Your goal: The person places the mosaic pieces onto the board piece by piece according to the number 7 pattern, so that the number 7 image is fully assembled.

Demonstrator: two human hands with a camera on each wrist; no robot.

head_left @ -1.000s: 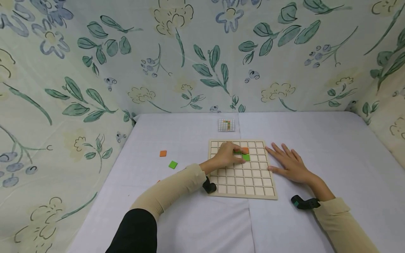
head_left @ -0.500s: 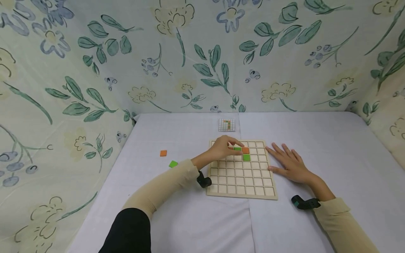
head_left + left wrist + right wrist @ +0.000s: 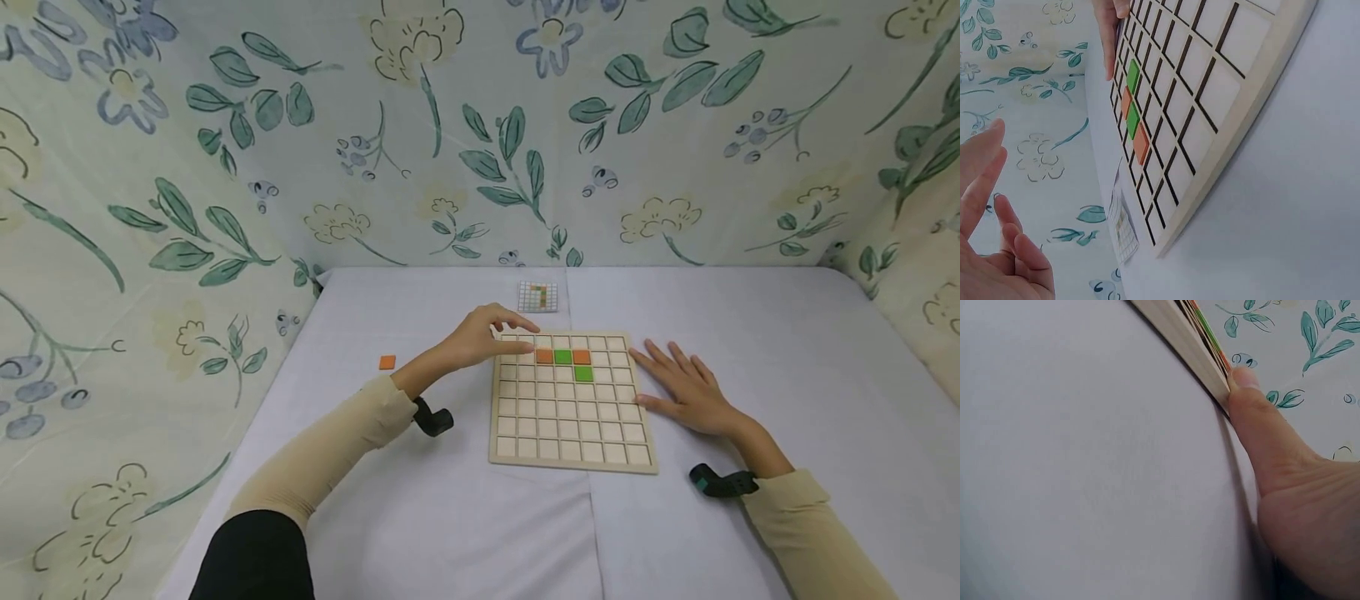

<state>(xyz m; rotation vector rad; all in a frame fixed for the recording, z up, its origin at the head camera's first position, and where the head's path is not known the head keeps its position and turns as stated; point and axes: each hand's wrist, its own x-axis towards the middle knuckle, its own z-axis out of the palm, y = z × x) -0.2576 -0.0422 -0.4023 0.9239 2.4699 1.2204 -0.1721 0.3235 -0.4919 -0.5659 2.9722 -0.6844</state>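
A wooden grid board [image 3: 570, 457] holds an orange tile [image 3: 544, 357], a green tile [image 3: 562, 357] and a second orange tile [image 3: 581, 357] in one row, with another green tile [image 3: 583, 374] under the last. Over the board's far left corner is my left hand [image 3: 480, 337], thumb and fingers apart with nothing between them. Its loosely bent fingers fill the lower left of the left wrist view. My right hand [image 3: 690, 392] lies spread at the board's right edge; in the right wrist view its thumb [image 3: 1260, 419] touches the board's side.
Behind the board lies a small card [image 3: 537, 297] printed with a coloured grid pattern. A loose orange tile [image 3: 387, 362] is on the white-covered table [image 3: 487, 533] to the left, near my left forearm. Floral cloth [image 3: 420, 183] hangs behind and at the sides.
My left hand has drawn back left and away from the tiles, uncovering the left orange tile in the row. The forearm now covers the loose green tile. My right hand has stayed put.
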